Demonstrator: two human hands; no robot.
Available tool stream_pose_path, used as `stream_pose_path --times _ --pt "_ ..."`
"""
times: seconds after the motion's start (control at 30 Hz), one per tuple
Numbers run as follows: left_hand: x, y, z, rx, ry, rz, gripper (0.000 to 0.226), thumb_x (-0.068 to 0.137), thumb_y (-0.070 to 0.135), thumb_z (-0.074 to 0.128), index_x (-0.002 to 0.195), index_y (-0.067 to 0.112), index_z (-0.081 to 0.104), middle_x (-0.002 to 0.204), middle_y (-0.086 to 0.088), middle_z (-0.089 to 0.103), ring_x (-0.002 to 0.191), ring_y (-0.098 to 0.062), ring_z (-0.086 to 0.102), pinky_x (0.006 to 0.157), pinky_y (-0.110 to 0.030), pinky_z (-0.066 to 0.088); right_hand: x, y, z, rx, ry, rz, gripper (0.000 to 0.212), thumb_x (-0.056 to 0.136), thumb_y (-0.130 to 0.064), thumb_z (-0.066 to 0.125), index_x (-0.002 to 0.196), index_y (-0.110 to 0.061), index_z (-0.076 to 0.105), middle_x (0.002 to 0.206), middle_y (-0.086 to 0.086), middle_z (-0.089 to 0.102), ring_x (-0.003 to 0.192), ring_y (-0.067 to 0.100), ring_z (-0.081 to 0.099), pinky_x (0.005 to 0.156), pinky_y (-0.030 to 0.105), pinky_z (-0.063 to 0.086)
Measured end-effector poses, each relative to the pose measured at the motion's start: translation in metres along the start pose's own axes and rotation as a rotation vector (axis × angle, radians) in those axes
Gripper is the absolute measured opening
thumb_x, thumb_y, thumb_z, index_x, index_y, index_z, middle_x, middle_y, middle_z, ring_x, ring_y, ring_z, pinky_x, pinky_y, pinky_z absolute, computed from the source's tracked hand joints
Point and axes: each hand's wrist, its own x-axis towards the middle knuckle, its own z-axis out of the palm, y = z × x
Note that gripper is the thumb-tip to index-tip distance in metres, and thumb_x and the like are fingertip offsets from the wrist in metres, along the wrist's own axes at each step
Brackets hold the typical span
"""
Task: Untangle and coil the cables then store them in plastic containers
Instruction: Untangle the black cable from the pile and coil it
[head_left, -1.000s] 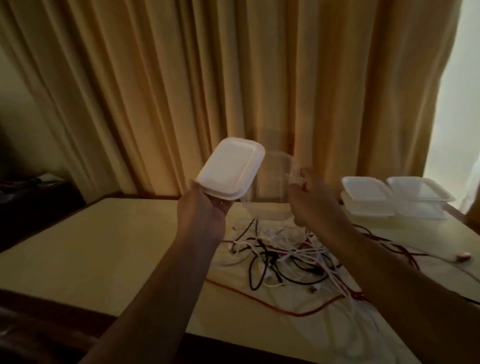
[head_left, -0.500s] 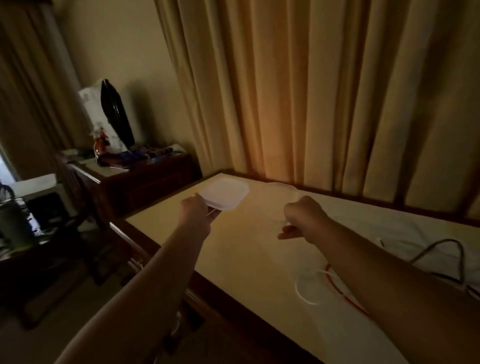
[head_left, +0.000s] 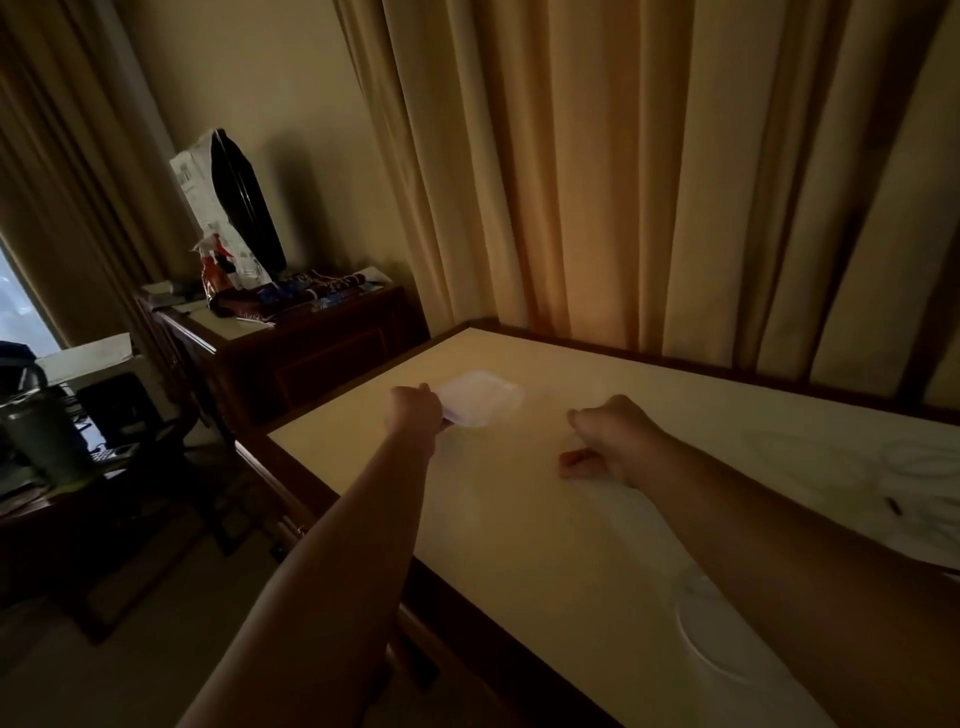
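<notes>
Head view, dim. Left hand (head_left: 415, 413) pinching near edge of white plastic lid (head_left: 480, 397), over table (head_left: 519, 545) near its ten o'clock corner. Right hand (head_left: 605, 436) at three o'clock of lid, fingers curled; whether holding anything clear, too blurred to tell. White cables (head_left: 683, 636) lying at five o'clock, more faintly at three. Curtain (head_left: 623, 182) at twelve.

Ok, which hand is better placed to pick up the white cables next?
Probably the right: the right hand lies nearer the white looped cables, while the left hand grips the white rectangular plastic lid.
</notes>
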Motion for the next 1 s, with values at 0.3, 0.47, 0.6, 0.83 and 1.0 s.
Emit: stream_pose_path --times 0.3,0.47,0.6,0.83,1.0 --pt "-0.014 0.011 0.000 -0.214 -0.004 -0.020 0.045 0.109 0.033 0.043 0.131 -0.002 0.062 0.134 -0.021 0.064 0.121 -0.036 0.060 0.098 -0.038 0.047 -0.013 -0.001 -0.003 -0.043 -0.018 -0.041 0.037 0.101 -0.027 0.058 0.128 -0.002 0.048 0.106 0.015 0.059 0.073 0.026 0.070 0.062 0.042 0.064" --pt "-0.079 0.056 -0.008 -0.273 0.112 0.333 0.041 0.109 0.029 0.043 0.141 0.010 0.060 0.144 -0.009 0.061 0.133 -0.024 0.055 0.112 -0.040 0.044 -0.056 -0.005 -0.051 -0.515 0.151 -0.333 0.032 0.098 -0.029 0.053 0.108 -0.002 0.064 0.104 0.012 0.066 0.093 0.029 0.065 0.079 0.036 0.055" --pt "-0.163 0.107 -0.009 -0.371 0.011 0.567 0.032 0.107 0.027 0.048 0.132 0.019 0.067 0.128 0.003 0.069 0.114 -0.011 0.062 0.094 -0.026 0.047 -0.108 0.001 -0.115 -0.755 0.214 -0.453 0.033 0.098 -0.027 0.051 0.103 -0.002 0.072 0.105 0.013 0.071 0.096 0.026 0.065 0.084 0.036 0.055" --pt "-0.251 0.178 0.023 -0.473 -0.394 0.681 0.022 0.096 0.027 0.060 0.111 0.027 0.076 0.098 0.008 0.076 0.093 -0.014 0.071 0.091 -0.040 0.057 -0.184 0.041 -0.227 -0.974 0.446 -0.488 0.024 0.099 -0.030 0.054 0.108 -0.019 0.073 0.109 0.000 0.071 0.102 0.020 0.065 0.079 0.030 0.049" --pt "-0.286 0.209 0.039 -0.241 -0.616 0.803 0.031 0.098 0.036 0.065 0.126 0.023 0.071 0.114 0.005 0.073 0.103 -0.013 0.067 0.091 -0.030 0.053 -0.210 0.060 -0.277 -1.026 0.563 -0.380 0.044 0.092 -0.050 0.064 0.121 -0.017 0.068 0.116 0.003 0.070 0.105 0.021 0.064 0.090 0.039 0.055"
